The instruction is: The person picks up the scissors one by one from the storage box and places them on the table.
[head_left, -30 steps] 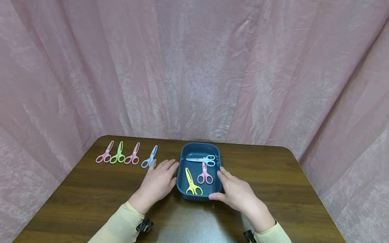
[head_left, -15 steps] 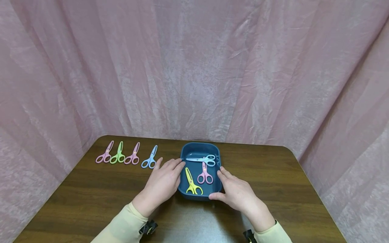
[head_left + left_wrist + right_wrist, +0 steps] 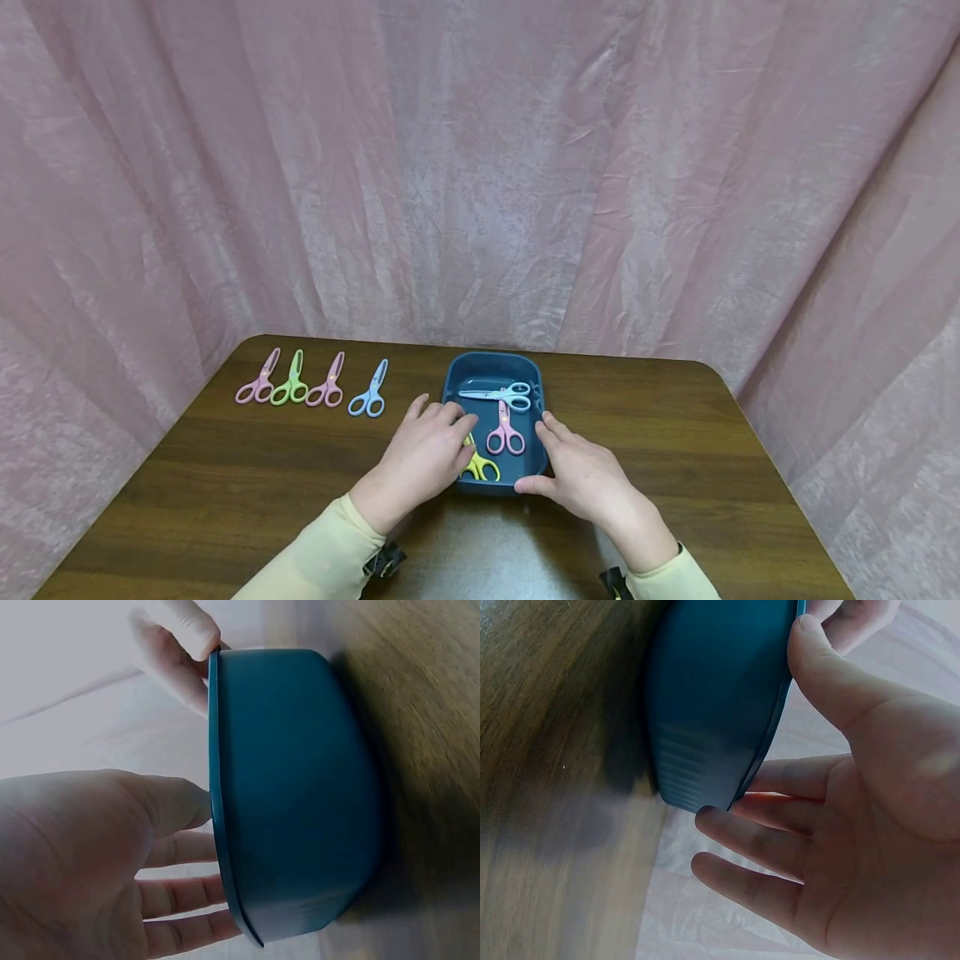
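A dark blue plastic bin [image 3: 534,462] stands at the middle of the table, with three children's scissors lying in it. The light blue scissors [image 3: 497,396] lie across the pink scissors [image 3: 506,437]; the yellow scissors [image 3: 482,468] lie near the front left, their blades partly hidden by my left hand [image 3: 426,454]. That hand reaches over the left rim with its fingers loosely bent, and no grip on the scissors is visible. My right hand [image 3: 588,479] rests against the bin's right front corner, thumb [image 3: 810,645] on the rim and fingers extended along the side.
On the table's left lies a row of scissors: pink scissors [image 3: 258,385], green scissors [image 3: 291,385], more pink scissors [image 3: 327,387] and blue scissors [image 3: 369,396]. Pink curtains [image 3: 480,167] hang behind the wooden table [image 3: 675,433].
My left hand has moved right, from beside the bin to over its left rim and above the yellow scissors. My right hand has stayed at the bin's corner.
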`<act>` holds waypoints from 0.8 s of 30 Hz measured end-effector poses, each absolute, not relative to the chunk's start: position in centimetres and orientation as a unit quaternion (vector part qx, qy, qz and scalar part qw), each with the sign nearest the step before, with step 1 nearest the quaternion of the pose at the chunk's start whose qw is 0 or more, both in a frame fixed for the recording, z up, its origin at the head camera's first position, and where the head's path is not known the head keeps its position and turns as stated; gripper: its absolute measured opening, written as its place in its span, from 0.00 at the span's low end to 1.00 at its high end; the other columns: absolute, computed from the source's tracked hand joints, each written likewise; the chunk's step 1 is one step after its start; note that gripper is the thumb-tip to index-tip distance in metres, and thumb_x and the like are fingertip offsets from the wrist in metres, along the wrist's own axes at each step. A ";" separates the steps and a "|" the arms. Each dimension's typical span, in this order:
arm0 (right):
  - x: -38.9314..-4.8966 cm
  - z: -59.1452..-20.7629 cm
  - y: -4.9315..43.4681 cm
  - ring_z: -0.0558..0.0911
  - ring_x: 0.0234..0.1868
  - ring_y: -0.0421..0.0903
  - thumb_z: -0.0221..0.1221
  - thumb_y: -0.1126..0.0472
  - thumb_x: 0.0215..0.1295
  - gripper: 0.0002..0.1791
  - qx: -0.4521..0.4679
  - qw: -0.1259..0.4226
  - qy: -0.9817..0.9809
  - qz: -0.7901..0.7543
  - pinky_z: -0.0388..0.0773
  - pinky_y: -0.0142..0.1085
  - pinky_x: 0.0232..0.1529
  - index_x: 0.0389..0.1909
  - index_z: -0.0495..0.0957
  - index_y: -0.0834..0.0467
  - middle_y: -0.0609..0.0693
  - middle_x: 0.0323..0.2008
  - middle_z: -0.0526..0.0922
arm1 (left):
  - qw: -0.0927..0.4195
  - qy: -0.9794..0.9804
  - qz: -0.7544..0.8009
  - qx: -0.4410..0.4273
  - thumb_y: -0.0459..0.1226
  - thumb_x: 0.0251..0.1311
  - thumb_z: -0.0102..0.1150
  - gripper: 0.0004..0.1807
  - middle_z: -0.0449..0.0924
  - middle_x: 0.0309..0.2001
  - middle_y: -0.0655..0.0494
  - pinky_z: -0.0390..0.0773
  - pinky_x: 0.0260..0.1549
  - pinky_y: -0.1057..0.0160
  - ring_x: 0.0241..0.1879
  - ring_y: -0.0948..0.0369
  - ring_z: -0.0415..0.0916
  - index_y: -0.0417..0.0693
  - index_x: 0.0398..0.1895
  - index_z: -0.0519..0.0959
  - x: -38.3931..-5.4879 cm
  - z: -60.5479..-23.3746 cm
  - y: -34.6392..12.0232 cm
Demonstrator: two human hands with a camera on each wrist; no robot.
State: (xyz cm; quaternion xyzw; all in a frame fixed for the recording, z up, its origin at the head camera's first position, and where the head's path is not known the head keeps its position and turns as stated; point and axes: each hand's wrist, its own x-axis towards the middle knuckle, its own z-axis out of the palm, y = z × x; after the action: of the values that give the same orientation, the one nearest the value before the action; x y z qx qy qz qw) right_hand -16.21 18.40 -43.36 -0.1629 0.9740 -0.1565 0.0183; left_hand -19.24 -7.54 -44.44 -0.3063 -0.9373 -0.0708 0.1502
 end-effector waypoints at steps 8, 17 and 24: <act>-16.1 -43.3 18.4 0.80 0.72 0.64 0.76 0.31 0.61 0.54 -0.164 0.017 0.974 -0.155 0.82 0.61 0.63 0.76 0.75 0.66 0.63 0.79 0.72 | 0.113 -0.937 -0.041 -0.327 0.49 0.69 0.77 0.19 0.87 0.46 0.51 0.73 0.68 0.30 0.45 0.52 0.87 0.49 0.56 0.90 -19.5 -44.9 -6.6; -16.2 -43.3 18.4 0.80 0.72 0.63 0.76 0.32 0.61 0.54 -0.166 0.013 0.974 -0.153 0.82 0.61 0.63 0.76 0.76 0.66 0.63 0.79 0.72 | 0.040 -0.946 -0.045 -0.319 0.51 0.71 0.74 0.19 0.89 0.44 0.52 0.70 0.71 0.30 0.47 0.53 0.86 0.49 0.55 0.91 -20.5 -45.0 -6.0; -16.2 -43.5 18.4 0.80 0.72 0.64 0.76 0.32 0.61 0.54 -0.166 0.014 0.974 -0.151 0.82 0.61 0.63 0.76 0.75 0.67 0.64 0.79 0.72 | -0.010 -0.949 -0.051 -0.312 0.51 0.73 0.72 0.15 0.88 0.35 0.57 0.68 0.71 0.31 0.43 0.55 0.85 0.53 0.52 0.92 -21.0 -44.9 -5.6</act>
State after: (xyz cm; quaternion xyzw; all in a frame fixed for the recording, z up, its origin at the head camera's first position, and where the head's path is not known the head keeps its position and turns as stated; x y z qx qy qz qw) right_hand -16.21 18.39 -43.46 -0.1664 0.9743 -0.1512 0.0145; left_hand -21.00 -5.60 -44.90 -0.3123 -0.9486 -0.0511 -0.0097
